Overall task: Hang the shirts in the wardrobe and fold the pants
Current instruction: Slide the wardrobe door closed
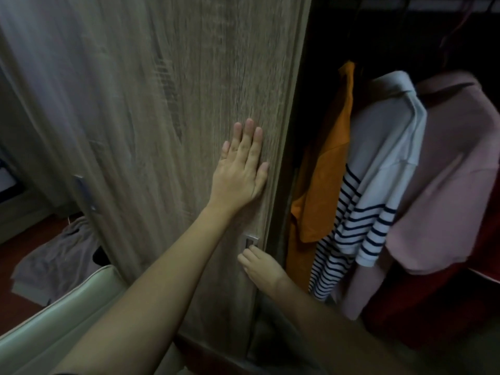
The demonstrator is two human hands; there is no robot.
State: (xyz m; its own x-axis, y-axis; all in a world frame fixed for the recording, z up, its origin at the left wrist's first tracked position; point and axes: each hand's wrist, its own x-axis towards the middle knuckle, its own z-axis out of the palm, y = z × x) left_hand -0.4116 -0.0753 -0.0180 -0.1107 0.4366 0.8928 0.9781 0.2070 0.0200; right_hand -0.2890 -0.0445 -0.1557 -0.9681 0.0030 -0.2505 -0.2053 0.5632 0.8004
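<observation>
In the head view, the risk lies with the wardrobe door [162,131]. If it swings shut, its edge could trap the orange shirt [324,163] hanging nearest the opening, or nip the left thumb lying close to that edge. The left hand [240,169] presses flat on the door, fingers straight, holding nothing. Lower down, the right hand [259,266] curls its fingers onto the metal handle [251,240]. A striped shirt [378,185] and a pink shirt [446,171] hang beside the orange one. A grey garment [54,253], perhaps pants, lies crumpled on the floor [24,236].
</observation>
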